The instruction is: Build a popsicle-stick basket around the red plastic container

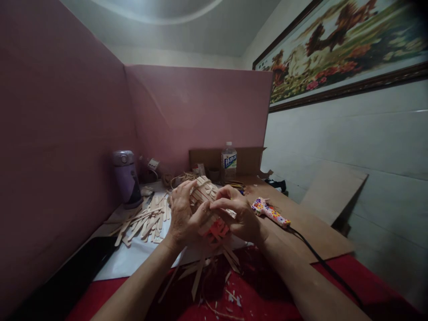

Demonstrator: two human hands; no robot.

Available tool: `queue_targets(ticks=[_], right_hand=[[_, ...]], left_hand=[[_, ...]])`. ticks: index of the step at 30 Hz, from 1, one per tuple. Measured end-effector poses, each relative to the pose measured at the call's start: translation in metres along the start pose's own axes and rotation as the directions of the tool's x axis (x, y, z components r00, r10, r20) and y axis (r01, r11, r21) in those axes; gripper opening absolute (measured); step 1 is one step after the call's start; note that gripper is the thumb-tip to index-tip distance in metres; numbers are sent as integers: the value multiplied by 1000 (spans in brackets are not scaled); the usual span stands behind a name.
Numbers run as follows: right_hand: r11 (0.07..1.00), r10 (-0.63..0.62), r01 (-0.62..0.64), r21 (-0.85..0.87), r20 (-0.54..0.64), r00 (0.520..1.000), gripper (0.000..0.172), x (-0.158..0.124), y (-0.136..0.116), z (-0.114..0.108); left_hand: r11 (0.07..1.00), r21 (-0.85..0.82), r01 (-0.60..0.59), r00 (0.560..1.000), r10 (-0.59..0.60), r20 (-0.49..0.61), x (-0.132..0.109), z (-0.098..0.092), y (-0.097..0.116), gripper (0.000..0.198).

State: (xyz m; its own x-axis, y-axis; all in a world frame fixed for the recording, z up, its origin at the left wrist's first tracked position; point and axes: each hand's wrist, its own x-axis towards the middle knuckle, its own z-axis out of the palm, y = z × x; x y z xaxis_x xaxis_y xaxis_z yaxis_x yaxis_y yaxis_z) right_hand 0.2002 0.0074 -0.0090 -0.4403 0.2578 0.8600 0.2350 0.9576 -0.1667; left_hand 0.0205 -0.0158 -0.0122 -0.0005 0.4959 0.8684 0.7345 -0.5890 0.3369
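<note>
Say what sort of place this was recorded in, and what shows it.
Probably an indoor craft corner, perhaps in a home: loose wooden craft sticks are heaped on a white sheet, what looks like a flower-patterned hot glue gun lies nearby, and a framed horse picture hangs on the wall.

Someone is handling a craft-stick model [202,191] above a red cloth [90,296].
The left hand [183,211] is cupping its side; the right hand [241,215] is bunching its fingertips at the front, anything between them I cannot make out. Loose wooden sticks [145,223] are lying to the left near a purple flask [127,185]; a colourfully spotted glue gun [272,215] is resting on brown cardboard [321,236], its black cord [314,248] trailing away.
</note>
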Motion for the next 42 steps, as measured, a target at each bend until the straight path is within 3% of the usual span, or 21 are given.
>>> queue_targets(ticks=[9, 17, 26, 32, 42], right_hand=[[999, 11, -11, 48, -2, 1000, 15, 0, 0, 1], [998, 34, -34, 59, 4, 999, 14, 1, -3, 0], [997, 29, -30, 71, 15, 999, 14, 1, -2, 0], [997, 33, -32, 68, -11, 999, 12, 1, 0, 1], [977, 107, -99, 191, -35, 994, 15, 2, -6, 2]], left_hand=[[989, -112, 96, 995, -99, -28, 0, 1, 1, 30], [996, -74, 41, 999, -43, -25, 0, 3, -6, 36], [992, -100, 74, 997, -77, -25, 1, 2, -3, 30], [998, -52, 22, 1000, -21, 8, 0, 0, 0, 46], [998, -50, 27, 1000, -27, 5, 0, 0, -1, 47]])
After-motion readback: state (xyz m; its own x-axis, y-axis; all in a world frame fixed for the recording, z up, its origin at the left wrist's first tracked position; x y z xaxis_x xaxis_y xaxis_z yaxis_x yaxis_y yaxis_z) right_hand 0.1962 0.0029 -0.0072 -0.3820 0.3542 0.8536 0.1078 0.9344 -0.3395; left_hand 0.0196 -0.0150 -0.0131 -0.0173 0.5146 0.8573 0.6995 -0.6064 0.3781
